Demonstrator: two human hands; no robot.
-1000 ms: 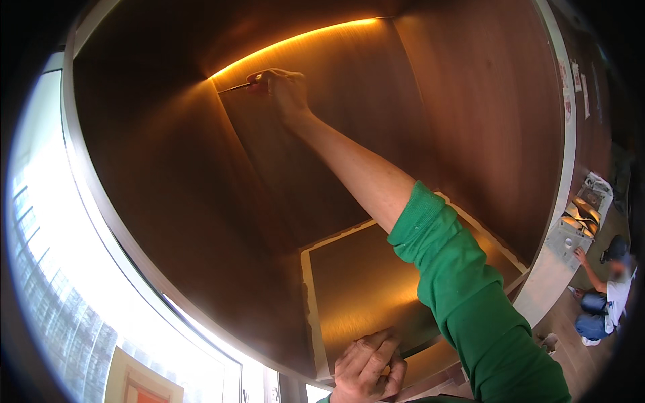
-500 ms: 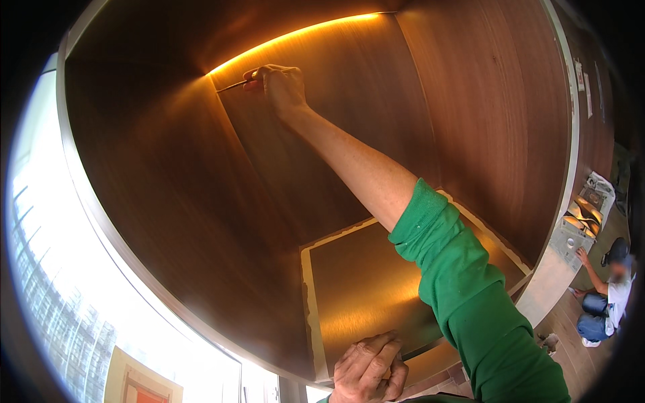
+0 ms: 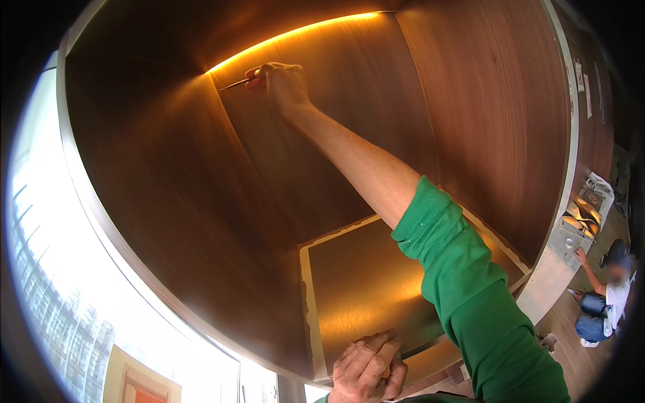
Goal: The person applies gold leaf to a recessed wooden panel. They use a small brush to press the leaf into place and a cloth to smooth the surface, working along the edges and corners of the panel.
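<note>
My right hand (image 3: 282, 84) reaches far up into a wooden niche and grips a thin brush (image 3: 236, 83) whose tip touches the upper left corner of the back panel (image 3: 336, 134), just under a glowing light strip (image 3: 295, 32). The arm wears a green sleeve (image 3: 470, 295). My left hand (image 3: 368, 368) rests with fingers curled on the front edge of the shiny bronze shelf (image 3: 356, 289) at the bottom; I see nothing held in it.
Dark wood panels form the left wall (image 3: 154, 195) and right wall (image 3: 497, 127) of the niche. A bright window (image 3: 54, 289) lies at the left. At the far right a person (image 3: 605, 295) sits on the floor beside sheets of paper with tools (image 3: 578, 215).
My right hand and the brush have shifted slightly upward along the corner. The left hand stays on the shelf edge.
</note>
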